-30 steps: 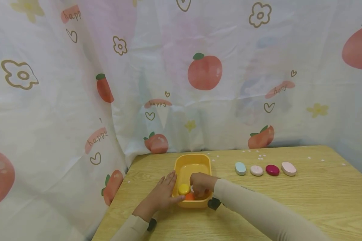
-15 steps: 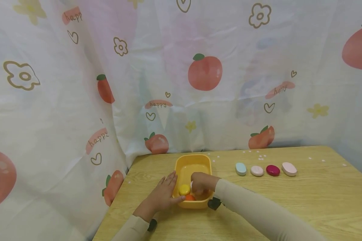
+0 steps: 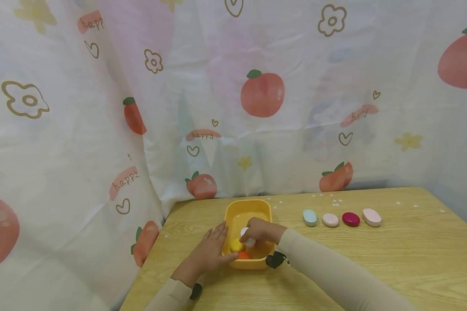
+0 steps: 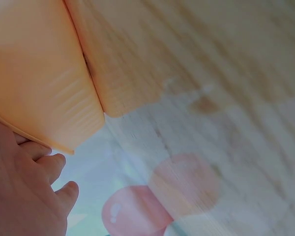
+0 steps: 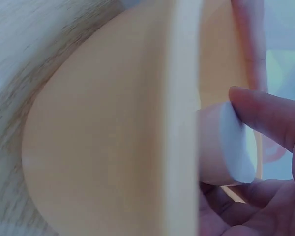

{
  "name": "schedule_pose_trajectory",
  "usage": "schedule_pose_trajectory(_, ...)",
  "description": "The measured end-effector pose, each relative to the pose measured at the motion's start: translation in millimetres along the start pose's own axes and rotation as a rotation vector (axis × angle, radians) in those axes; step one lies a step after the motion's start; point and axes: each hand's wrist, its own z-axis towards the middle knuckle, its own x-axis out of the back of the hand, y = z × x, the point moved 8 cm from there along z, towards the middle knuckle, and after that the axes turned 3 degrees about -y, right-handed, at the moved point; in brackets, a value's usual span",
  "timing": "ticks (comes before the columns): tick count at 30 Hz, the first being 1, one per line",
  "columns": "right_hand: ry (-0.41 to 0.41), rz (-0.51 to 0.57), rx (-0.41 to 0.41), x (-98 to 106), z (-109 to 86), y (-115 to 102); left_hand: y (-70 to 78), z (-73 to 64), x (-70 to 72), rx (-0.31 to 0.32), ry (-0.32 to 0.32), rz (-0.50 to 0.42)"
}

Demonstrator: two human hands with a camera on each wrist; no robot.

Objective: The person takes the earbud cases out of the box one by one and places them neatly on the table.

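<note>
A yellow plastic basin [image 3: 248, 204] stands on the wooden table. My left hand [image 3: 206, 254] rests along its left rim, fingers straight and thumb over the front corner. In the left wrist view the left fingertips [image 4: 54, 164] lie over the basin's edge. Inside the basin, my right hand [image 3: 261, 230] pinches a white oval bar of soap [image 5: 238, 147] between thumb and fingers, with one face tilted up. A yellow bar of soap [image 3: 235, 246] lies just left of the right fingertips. At the front of the basin sits an orange bar [image 3: 244, 256], partly covered by the left thumb.
To the right, in a row, lie a light blue soap [image 3: 309, 217], a pale pink soap [image 3: 330, 220], a dark red soap [image 3: 351, 219] and a larger pink soap [image 3: 372, 217]. A fruit-print curtain [image 3: 295, 151] hangs behind the table [image 3: 334, 268].
My right hand has risen a little inside the basin, its fingers shifting left, and the white soap now shows in its grip. The left hand has stayed on the rim.
</note>
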Motion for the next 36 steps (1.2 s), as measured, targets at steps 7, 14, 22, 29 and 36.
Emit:
schedule_pose_trajectory(7, -0.030, 0.231, -0.003, -2, 3.3, 4, -0.1, 0.4, 0.6, 0.006, -0.005, 0.010)
schedule_pose_trajectory(14, 0.024, 0.391, 0.026, -1, 6.4, 8, -0.9, 0.8, 0.4, 0.003, 0.000, 0.022)
schedule_pose_trajectory(22, 0.021, 0.485, 0.071, -2, 3.6, 8, -1.3, -2.0, -1.8, 0.012, -0.010, 0.029)
schedule_pose_trajectory(29, -0.015, 0.528, 0.090, 3, -2.9, 6, -2.0, 0.5, -2.4, 0.002, 0.008, 0.025)
schedule_pose_trajectory(36, -0.052, 0.538, 0.093, 8, -8.8, 7, -2.4, 0.7, -2.2, 0.027, -0.014, 0.001)
